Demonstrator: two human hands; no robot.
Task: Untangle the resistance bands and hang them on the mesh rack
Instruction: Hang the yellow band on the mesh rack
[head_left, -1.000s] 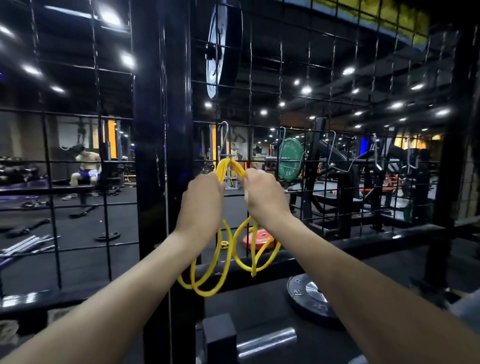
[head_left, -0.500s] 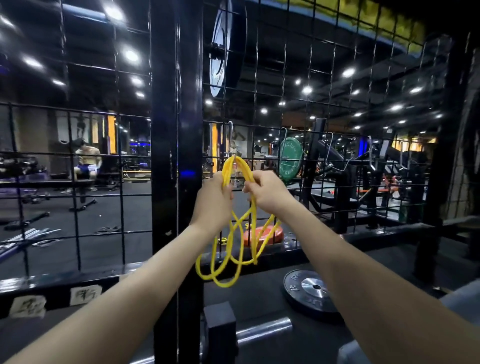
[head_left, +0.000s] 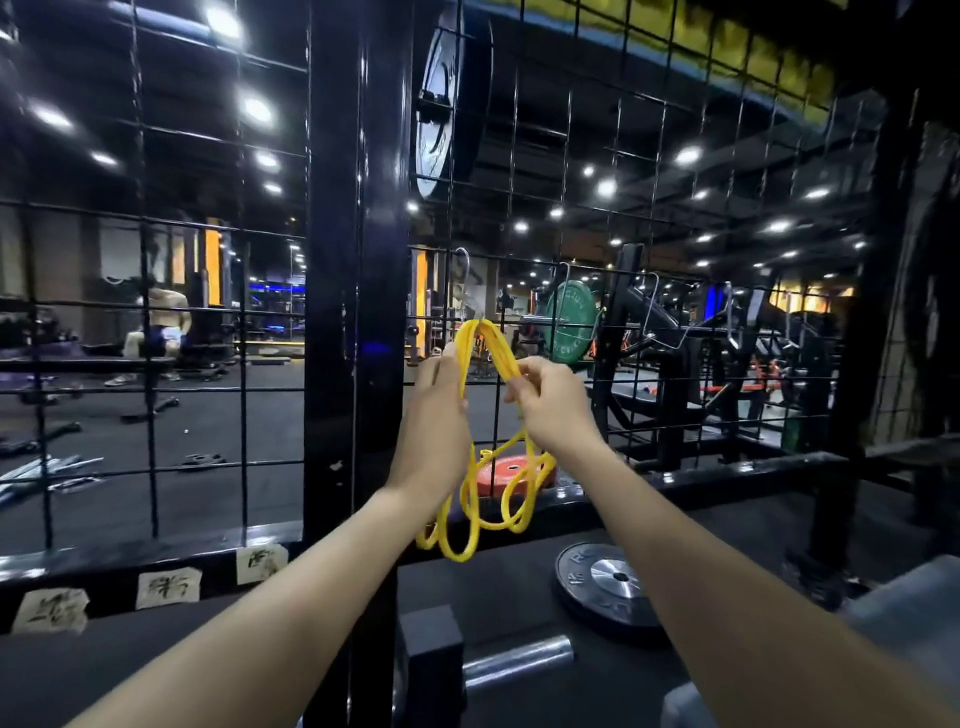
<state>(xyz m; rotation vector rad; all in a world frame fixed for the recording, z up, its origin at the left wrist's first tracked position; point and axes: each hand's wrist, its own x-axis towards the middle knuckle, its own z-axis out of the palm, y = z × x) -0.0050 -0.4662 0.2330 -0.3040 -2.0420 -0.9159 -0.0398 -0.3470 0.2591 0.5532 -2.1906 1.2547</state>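
Left hand (head_left: 439, 410) with fingers nearly straight, laid against the left strand of the yellow resistance band (head_left: 480, 415), thumb side pressing on it; no clear curl around it. Right hand (head_left: 550, 400) just beside, at 3 o'clock from the left one, fingertips (head_left: 514, 387) pinched together on the right strand.

From both hands upward, toward 12 o'clock: two strands meeting in a narrow top loop, which seems to sit over the metal hook (head_left: 465, 283) on the mesh rack (head_left: 623, 156); real contact with the hook tip not sure, too small to tell. From the hands downward, toward 6 o'clock: the rest of the band hanging in several crossed loops, still tangled, above the black ledge. Long axis of the band therefore vertical, 12 to 6.

Judgement: hanging step almost done, untangling not. Next move probably a downward pull or a sorting of the lower loops; right hand better placed for this, since pinching already. Risk: a pull away from the rack lifting the top loop off the hook.

Farther out: orange plate (head_left: 511, 470) behind the loops, black plate (head_left: 610, 584) at 5 o'clock.
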